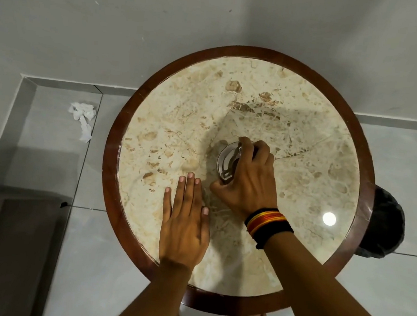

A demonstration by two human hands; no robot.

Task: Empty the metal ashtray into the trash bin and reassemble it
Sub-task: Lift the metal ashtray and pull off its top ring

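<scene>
Right hand (247, 177) grips metal ashtray (227, 161) | left hand (185, 222) flat, open on table (304, 168)

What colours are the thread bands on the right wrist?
The thread wristband is black with red, orange and yellow stripes, seen in the head view.

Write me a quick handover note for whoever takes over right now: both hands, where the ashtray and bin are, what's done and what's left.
Right hand: closed over the metal ashtray, which sits near the middle of the round marble table.
Left hand: flat on the tabletop, fingers spread, empty, just beside the ashtray.
Trash bin: dark, on the floor at the table's right edge, partly hidden by it.
Also: crumpled paper on the floor to the left.
Done: cannot tell whether the ashtray has been emptied yet; its contents are hidden by the hand.
Left: if not emptied, take it apart, tip it into the bin, then reassemble it on the table.
</scene>
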